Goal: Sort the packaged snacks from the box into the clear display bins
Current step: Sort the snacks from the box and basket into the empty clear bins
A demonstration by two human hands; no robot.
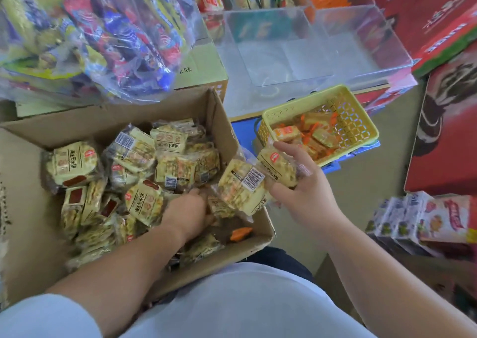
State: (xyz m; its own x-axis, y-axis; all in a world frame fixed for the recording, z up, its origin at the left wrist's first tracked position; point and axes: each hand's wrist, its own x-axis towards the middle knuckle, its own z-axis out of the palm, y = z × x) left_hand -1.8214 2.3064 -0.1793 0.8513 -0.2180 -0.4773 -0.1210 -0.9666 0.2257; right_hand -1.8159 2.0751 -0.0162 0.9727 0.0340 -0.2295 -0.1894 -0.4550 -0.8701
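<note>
A snack shop, judging by the stock. The box [222, 128] is crammed with identical barcoded packs [74, 163]. Beyond the box stand clear bins [361, 35], the farther ones filled with wrapped sweets. Beyond the box to the left lies a bag [108, 41] of mixed packets. Right of the box are a basket [358, 128] of small snacks, red cartons [426, 20] and stacked cases [438, 219].

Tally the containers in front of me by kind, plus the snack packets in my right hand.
Open cardboard box: 1
Yellow basket: 1
Empty clear bins: 2
Snack packets in the right hand: 2
Total: 6
</note>
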